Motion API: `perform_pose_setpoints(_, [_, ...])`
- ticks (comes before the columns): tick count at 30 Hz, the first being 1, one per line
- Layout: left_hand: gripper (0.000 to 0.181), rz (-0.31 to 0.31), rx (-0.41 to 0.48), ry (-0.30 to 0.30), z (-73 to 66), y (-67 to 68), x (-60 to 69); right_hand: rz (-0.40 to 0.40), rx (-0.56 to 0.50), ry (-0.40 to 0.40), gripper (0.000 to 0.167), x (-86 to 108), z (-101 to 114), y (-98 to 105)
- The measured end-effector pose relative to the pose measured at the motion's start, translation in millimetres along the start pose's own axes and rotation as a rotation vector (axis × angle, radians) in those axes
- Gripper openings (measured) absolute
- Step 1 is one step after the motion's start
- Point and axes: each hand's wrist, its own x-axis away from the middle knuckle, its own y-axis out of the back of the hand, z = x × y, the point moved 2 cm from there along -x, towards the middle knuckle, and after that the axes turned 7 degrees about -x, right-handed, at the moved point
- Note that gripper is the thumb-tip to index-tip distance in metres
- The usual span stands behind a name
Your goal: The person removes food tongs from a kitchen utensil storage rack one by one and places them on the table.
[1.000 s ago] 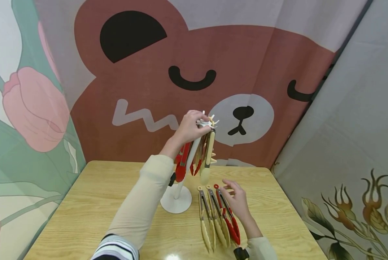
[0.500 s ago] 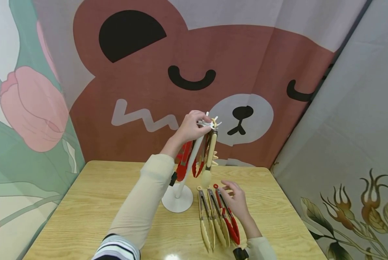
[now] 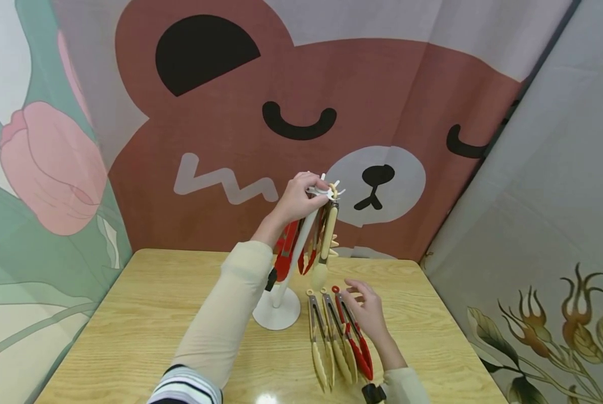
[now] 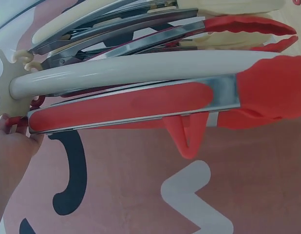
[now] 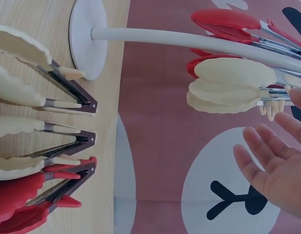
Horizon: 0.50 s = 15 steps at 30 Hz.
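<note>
My left hand (image 3: 296, 197) holds the hooked top of a white rack stand (image 3: 277, 315) that rises from a round base. Several tongs hang from its hooks: red tongs (image 3: 284, 262) left of the pole and cream tongs (image 3: 328, 235) on the right. At the left edge of the left wrist view, its fingers are at the white top, beside the loop of hanging red tongs (image 4: 121, 107). My right hand (image 3: 368, 314) is beside the red tongs (image 3: 360, 356) on the table, fingers loosely spread; the right wrist view shows the palm bare. Whether it touches them is unclear.
Two cream-tipped tongs (image 3: 321, 359) lie side by side left of the red pair, loops toward the stand. The wooden table (image 3: 145, 314) meets a bear-print curtain (image 3: 220, 224) behind. A grey floral curtain (image 3: 528, 235) hangs on the right.
Over the past second, the stand and its hanging cream tongs have shifted slightly to the right. My right hand and the tongs on the table have stayed nearly still.
</note>
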Motion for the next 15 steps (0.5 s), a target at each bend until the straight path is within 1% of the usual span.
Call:
perform_pose_setpoints(4, [0.013, -0.014, 0.014, -0.009, 0.3, -0.5, 1.6, -0.006, -0.017, -0.008, 0.025, -3.9, 1.1, -0.3])
perform_pose_setpoints(8, [0.013, -0.017, 0.018, -0.004, 0.6, -1.0, 2.4, -0.011, -0.028, -0.022, 0.025, -8.7, 3.5, -0.6])
perform_pose_setpoints(15, [0.014, -0.02, 0.028, 0.004, 1.0, -1.4, 1.9, -0.019, -0.009, 0.005, 0.027, -17.7, 16.0, -1.6])
